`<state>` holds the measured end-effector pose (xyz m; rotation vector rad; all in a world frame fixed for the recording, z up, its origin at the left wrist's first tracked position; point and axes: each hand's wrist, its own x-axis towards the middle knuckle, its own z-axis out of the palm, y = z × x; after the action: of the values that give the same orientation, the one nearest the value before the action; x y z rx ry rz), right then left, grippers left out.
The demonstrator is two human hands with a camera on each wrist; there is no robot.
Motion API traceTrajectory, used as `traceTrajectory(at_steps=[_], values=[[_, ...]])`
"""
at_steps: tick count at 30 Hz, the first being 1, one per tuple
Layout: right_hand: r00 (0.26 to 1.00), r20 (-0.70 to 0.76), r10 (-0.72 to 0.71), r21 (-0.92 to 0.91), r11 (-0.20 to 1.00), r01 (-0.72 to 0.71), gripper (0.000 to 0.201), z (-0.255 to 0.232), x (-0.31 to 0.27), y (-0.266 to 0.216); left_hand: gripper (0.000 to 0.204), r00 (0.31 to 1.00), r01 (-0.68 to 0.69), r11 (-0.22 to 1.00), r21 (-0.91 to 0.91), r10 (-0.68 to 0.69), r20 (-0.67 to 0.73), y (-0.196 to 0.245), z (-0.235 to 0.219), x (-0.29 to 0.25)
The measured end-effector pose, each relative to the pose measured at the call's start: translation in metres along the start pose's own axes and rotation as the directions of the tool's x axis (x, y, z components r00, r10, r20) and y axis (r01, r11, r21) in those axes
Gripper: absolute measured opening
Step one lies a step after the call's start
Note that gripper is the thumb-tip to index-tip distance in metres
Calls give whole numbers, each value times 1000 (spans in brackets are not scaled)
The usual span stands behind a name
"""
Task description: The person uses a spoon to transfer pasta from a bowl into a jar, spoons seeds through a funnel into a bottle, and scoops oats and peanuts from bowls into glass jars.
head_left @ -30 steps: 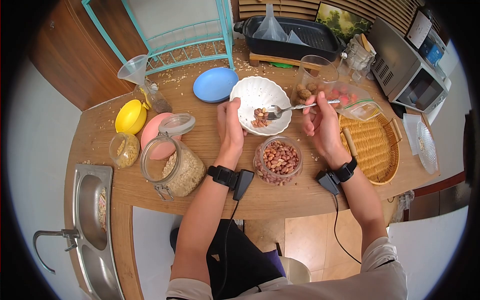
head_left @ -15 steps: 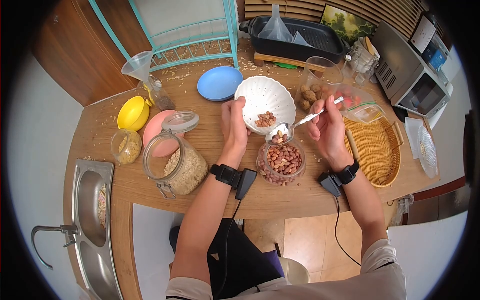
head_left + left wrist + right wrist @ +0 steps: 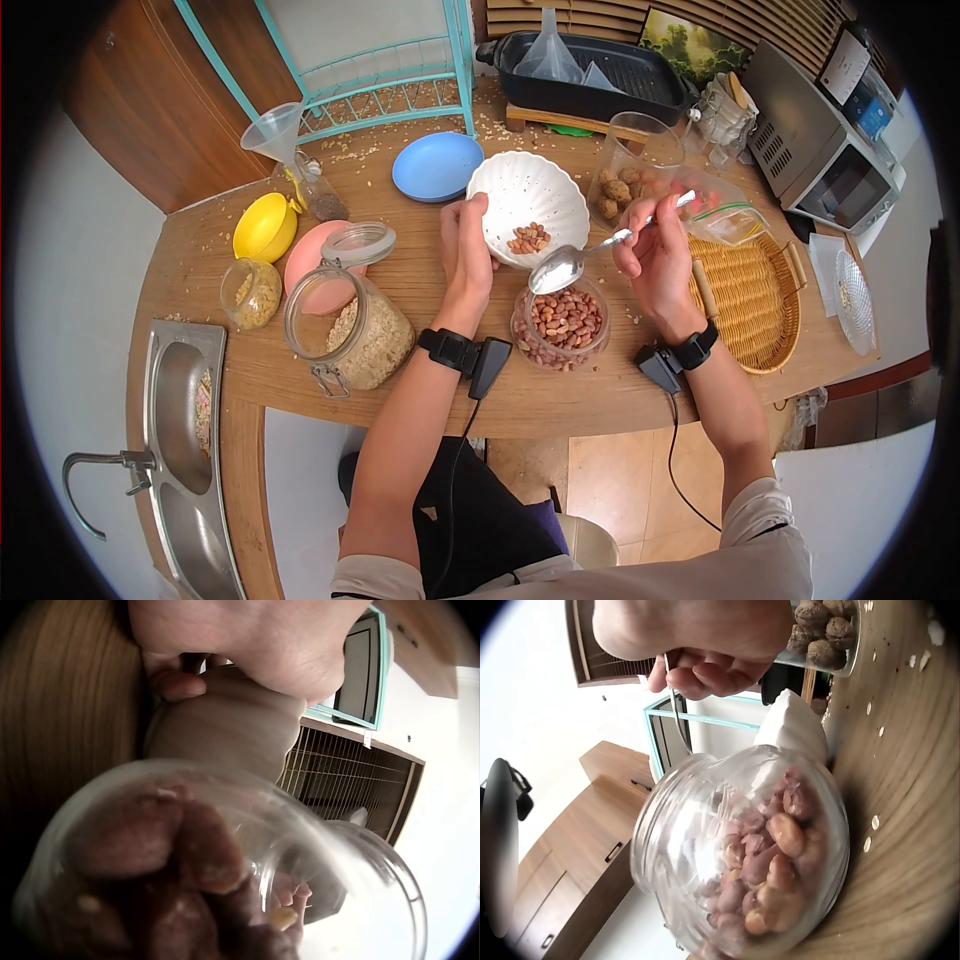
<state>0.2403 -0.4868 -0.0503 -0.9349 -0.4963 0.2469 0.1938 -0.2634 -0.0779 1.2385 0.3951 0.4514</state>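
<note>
My left hand [image 3: 465, 240] holds a white scalloped bowl [image 3: 530, 190] by its left side, thumb at the rim, and tilts it towards me. A small heap of peanuts [image 3: 528, 238] lies in the bowl's near part. In the left wrist view, fingers [image 3: 180, 686] curl against the bowl's outside. Pinched by its handle in my right hand [image 3: 655, 255] is a metal spoon [image 3: 557, 270], its shiny head bare of peanuts. The spoon's head hangs over the far rim of a glass jar [image 3: 829, 825] of reddish peanuts [image 3: 567, 320], which stands between my forearms.
An open clip-top jar of oats [image 3: 370, 340], a pink plate [image 3: 310, 290] and a yellow bowl [image 3: 265, 228] stand left. A blue plate [image 3: 437, 167] lies behind. To the right are a wicker basket [image 3: 745, 310] and a clear container of walnuts [image 3: 620, 185]. The sink [image 3: 185, 400] is far left.
The spoon came from inside the bowl out over the jar carrying peanuts, and its head is now bare. The bowl tips more towards me, in my left hand.
</note>
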Motion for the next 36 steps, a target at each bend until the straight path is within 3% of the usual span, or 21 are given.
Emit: traceTrajectory(at_steps=[2,7,13,25,36], values=[[1000,-4,-6,9,1000,6,50,0,0,0,57,1000,0,1000,-11,0,6,0,0,0],[978,-211,-9,-335,940,-63,49,14,0,-4,56,1000,4,1000,-30,-3,19,0,0,1],[985,-174,2,-508,856,-91,46,11,4,4,56,1000,5,1000,-10,-5,-3,1,1,-1],[964,-255,69,-535,821,-200,43,6,5,5,56,1000,-7,1000,-15,7,11,0,0,0],[959,-230,163,-495,829,-260,45,4,5,5,54,1000,-4,1000,-17,4,-8,3,2,-2]])
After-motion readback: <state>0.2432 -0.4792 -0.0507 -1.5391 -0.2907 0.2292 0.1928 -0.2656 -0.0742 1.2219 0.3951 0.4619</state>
